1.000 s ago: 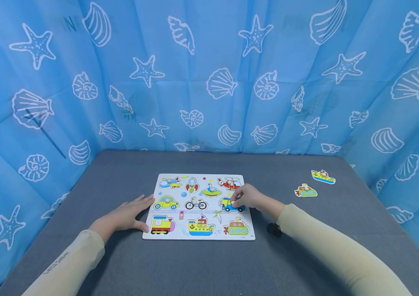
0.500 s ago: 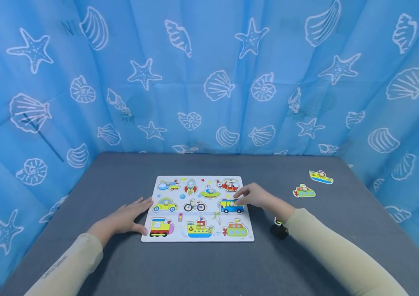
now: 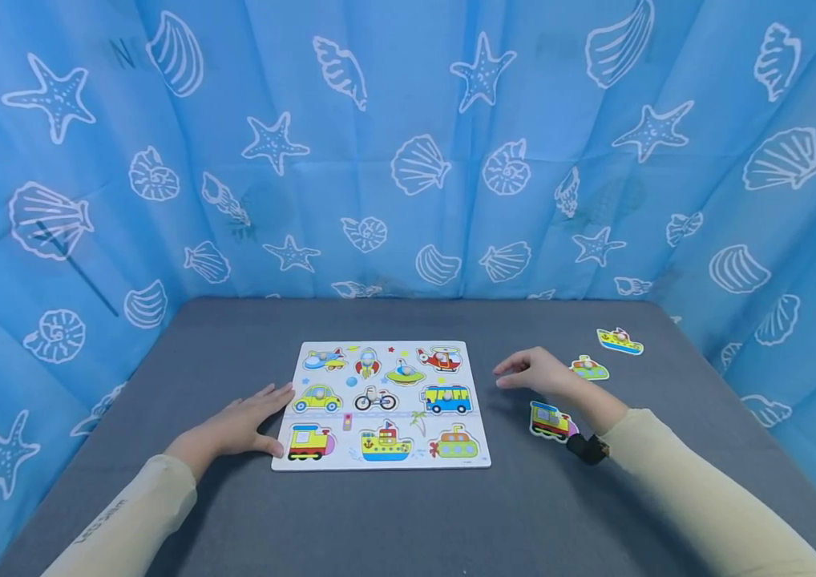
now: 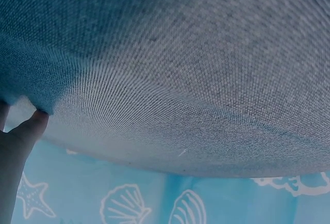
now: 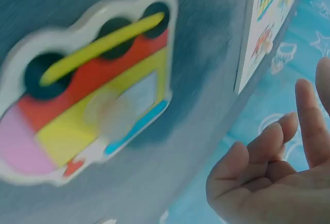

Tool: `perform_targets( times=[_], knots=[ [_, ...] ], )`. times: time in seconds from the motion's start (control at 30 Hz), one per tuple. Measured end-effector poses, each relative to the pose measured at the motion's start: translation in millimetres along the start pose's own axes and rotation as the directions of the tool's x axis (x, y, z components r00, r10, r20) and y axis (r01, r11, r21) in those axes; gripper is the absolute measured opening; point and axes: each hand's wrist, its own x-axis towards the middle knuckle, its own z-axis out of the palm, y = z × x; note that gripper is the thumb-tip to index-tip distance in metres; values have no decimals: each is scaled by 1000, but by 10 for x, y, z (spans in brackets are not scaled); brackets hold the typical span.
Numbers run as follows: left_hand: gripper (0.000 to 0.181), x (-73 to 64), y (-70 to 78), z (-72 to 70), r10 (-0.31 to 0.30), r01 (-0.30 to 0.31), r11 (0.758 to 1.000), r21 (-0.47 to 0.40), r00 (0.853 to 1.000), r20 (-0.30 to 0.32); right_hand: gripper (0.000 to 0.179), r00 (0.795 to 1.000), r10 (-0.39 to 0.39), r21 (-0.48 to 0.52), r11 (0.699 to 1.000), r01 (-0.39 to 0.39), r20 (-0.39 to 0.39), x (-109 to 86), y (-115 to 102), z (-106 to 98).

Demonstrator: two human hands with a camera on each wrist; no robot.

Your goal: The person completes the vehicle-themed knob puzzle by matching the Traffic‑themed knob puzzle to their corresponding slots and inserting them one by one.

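A white puzzle board [image 3: 408, 418] with pictures of vehicles lies on the grey table. My left hand [image 3: 242, 423] rests at its left edge, fingers spread and touching it. Off the board's right side, my right hand [image 3: 541, 375] hovers with loosely bent fingers and nothing held. In its slot on the board sits the bus piece [image 3: 447, 399], knob up. Beneath my right wrist lies a train piece [image 3: 549, 421], seen large in the right wrist view with its round knob blurred. A submarine piece [image 3: 591, 368] is partly covered by my right forearm. Beyond it lies a ship piece [image 3: 620, 340].
A blue curtain [image 3: 379, 200] with white shells and starfish hangs behind and beside the table [image 3: 408, 521]. A black wrist strap [image 3: 588, 449] sits at my right wrist, close to the train piece.
My right hand has let go of the bus piece's knob and moved right, off the board. The train piece has come into view from under my right arm. My left hand stays in place.
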Motion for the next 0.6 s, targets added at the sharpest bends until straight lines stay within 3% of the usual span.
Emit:
perform_targets(
  times=[0.2,0.47,0.6],
  knots=[
    [108,-7,-5,-10,9,-9,1000,4,1000,-3,30,998,-65,-13,998,65,3,-87,144,-115],
    [107,-26,32,-25,8,-8,1000,-5,1000,-1,33,983,-127,34,992,124,129,-195,359,-286],
    [107,-22,33,-16,6,-6,1000,2,1000,-1,29,976,-122,44,992,116,179,-237,477,-369]
  ],
)
